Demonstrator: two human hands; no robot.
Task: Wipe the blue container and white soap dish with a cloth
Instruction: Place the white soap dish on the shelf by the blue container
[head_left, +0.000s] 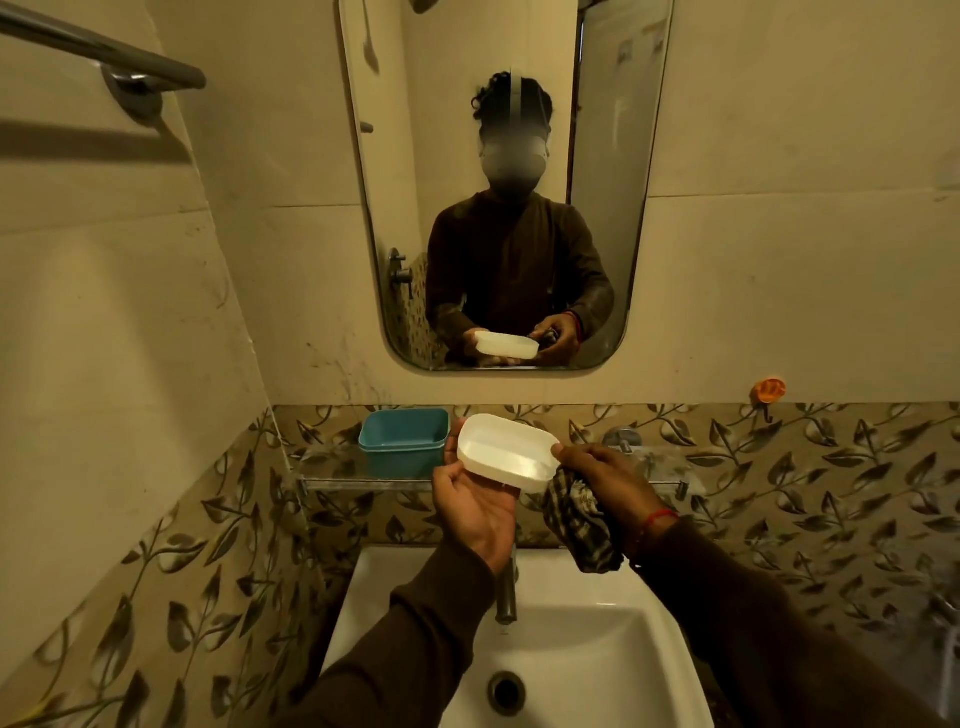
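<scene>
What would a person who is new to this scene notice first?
First, the white soap dish, held over the sink at the picture's centre: the left hand supports it from below, while the right hand touches its right end and holds a checked cloth. Next, the blue container on the glass shelf, left of the dish.

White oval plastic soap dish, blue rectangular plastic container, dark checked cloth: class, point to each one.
white oval plastic soap dish (506, 453), head view, inner floor.
blue rectangular plastic container (404, 434), head view, inside wall.
dark checked cloth (584, 535), head view, hanging folds.
</scene>
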